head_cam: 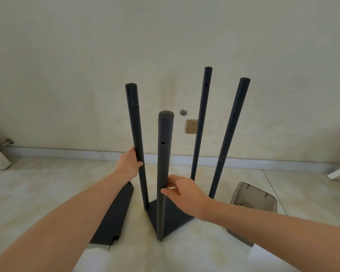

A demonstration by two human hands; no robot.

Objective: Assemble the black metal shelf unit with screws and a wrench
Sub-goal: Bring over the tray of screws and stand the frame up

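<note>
Four black tubular posts stand long axis vertical, splaying slightly, on one square black shelf panel [171, 218] at centre frame. The left hand [130, 162] grasps the rear-left post [135, 134]; the right hand [182, 190] pinches the nearest post [164, 163]. A second panel [114, 216] lies flat lower left, a grey tray [253, 197] right, on the pale tiled floor [47, 183] before a cream wall [86, 55].

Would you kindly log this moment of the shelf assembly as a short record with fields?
left hand: left hand grips the left pole
right hand: right hand pinches the near pole
poles: four stand upright at the corners of the base panel
spare part: loose shelf panel lies flat on the floor, left of the base
other: grey tray at the right; wall socket behind
</note>
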